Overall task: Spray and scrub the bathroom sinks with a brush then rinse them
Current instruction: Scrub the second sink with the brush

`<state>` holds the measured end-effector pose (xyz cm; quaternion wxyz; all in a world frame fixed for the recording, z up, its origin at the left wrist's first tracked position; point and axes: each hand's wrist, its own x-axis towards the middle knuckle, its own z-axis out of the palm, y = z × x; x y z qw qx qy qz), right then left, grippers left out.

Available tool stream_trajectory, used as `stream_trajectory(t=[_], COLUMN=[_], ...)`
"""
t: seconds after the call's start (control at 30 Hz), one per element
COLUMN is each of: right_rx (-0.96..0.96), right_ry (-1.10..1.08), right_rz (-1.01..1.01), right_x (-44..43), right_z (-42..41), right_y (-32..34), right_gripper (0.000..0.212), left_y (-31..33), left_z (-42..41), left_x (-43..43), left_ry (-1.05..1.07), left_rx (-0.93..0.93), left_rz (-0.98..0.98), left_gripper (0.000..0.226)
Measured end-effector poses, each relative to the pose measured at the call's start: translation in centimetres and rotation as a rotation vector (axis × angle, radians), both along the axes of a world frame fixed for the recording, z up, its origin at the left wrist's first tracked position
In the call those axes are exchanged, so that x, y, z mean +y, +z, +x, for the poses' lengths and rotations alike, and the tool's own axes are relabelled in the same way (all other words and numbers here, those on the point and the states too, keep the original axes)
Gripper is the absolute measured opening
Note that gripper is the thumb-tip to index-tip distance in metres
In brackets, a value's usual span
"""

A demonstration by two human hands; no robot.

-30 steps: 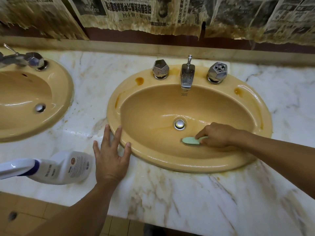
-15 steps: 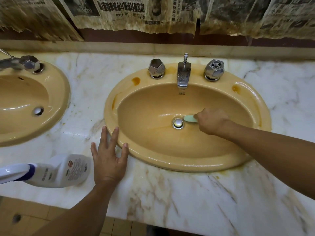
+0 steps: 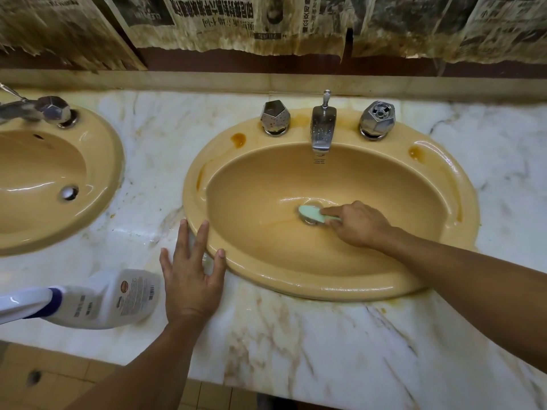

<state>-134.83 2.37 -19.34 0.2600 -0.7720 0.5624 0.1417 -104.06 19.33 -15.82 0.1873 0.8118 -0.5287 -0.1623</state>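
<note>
Marble desk, newspapers above (torn, stained), second sink at left. In right sink, brush on the drain, gripped by right hand. Left hand spread flat on desk beside spray bottle.

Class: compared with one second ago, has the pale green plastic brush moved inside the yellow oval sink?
Yes. The pale green plastic brush went from the near side of the metal drain to lying over it.
</note>
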Motion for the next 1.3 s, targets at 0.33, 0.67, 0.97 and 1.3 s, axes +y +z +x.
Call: stream_trajectory(t=[0.33,0.67,0.97,1.3], right_rx=[0.022,0.047,0.000,-0.039], right_ry=[0.031,0.166,0.041,0.057], right_rz=[-0.017,0.039,-0.007,0.145], right_x=[-1.1,1.1,-1.3,-1.8], right_z=[-1.2,0.3,4.5,2.4], right_y=[-0.6,0.1,-0.4,-0.3], right_gripper=[0.042,0.043,0.044,0.038], left_y=[-0.2,-0.3,-0.6,-0.3], left_z=[0.2,0.2,0.4,0.3], left_x=[-0.1,-0.1,-0.1,-0.1], left_ry=[-0.006,0.009,0.009,-0.001], left_rx=[-0.005,0.005,-0.018,-0.027], left_rz=[-0.026,-0.005,-0.003,-0.023], left_gripper=[0.063,0.063,0.063,0.063])
